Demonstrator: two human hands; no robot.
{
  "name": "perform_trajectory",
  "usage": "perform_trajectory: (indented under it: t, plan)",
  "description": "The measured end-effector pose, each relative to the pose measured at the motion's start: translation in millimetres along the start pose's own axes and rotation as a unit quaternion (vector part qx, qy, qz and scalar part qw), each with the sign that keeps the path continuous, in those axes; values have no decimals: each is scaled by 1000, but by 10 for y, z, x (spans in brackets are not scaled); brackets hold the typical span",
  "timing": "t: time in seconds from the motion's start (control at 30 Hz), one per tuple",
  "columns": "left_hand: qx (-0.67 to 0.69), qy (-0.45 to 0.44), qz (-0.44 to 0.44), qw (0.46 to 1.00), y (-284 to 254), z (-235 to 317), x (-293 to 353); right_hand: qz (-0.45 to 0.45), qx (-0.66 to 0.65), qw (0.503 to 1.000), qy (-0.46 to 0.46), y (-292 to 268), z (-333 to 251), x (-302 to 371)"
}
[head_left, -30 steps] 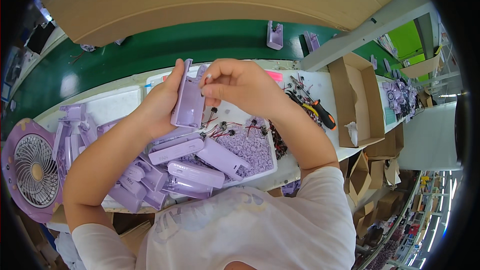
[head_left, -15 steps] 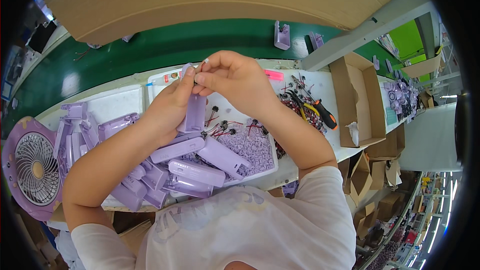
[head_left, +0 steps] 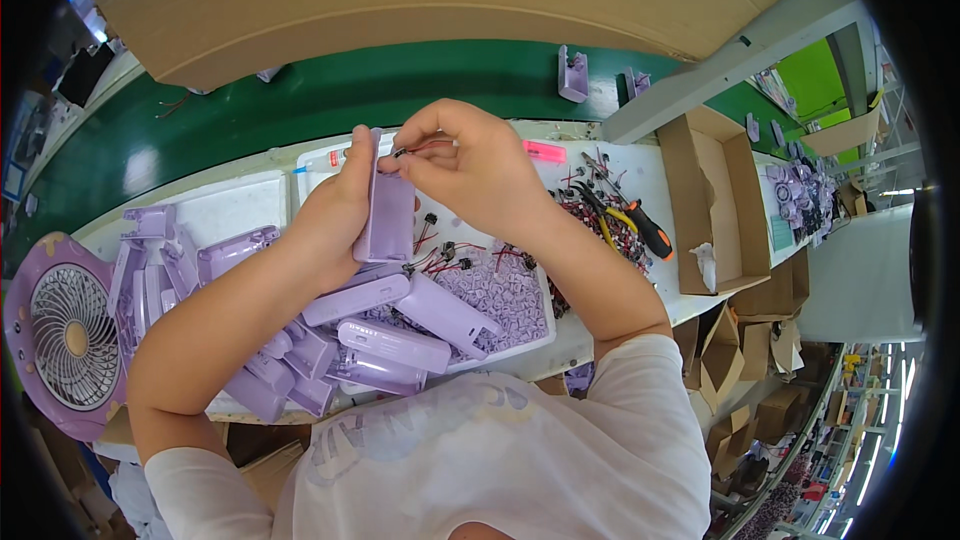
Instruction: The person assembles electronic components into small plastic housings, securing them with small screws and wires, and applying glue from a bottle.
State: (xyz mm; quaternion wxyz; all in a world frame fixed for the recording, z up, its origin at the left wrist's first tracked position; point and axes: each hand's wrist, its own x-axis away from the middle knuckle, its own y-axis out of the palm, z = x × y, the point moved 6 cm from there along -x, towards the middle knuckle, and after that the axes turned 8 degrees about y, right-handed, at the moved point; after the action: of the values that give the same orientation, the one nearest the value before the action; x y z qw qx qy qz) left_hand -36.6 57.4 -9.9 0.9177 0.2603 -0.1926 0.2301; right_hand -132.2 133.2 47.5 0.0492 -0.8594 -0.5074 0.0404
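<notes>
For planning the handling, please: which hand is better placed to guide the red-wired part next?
Probably the right hand: it already pinches the red-wired part near the lilac shell, while the left hand is occupied holding that shell.

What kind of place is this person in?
Probably a factory workshop. There's a long, shiny green belt-like surface with pale purple, open plastic shells on it, a heap of tiny purple plastic pieces, and a screwdriver with an orange-and-black handle.
</notes>
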Motion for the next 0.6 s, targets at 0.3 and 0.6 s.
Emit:
perform_trajectory:
  t: [0.3,0.6]
  plan:
    - [23,-1,-58,998,77,47,35,57,266,952,-140,27,-147,11]
    - [20,-4,-57,998,93,26,24,76,271,950,-134,50,-121,21]
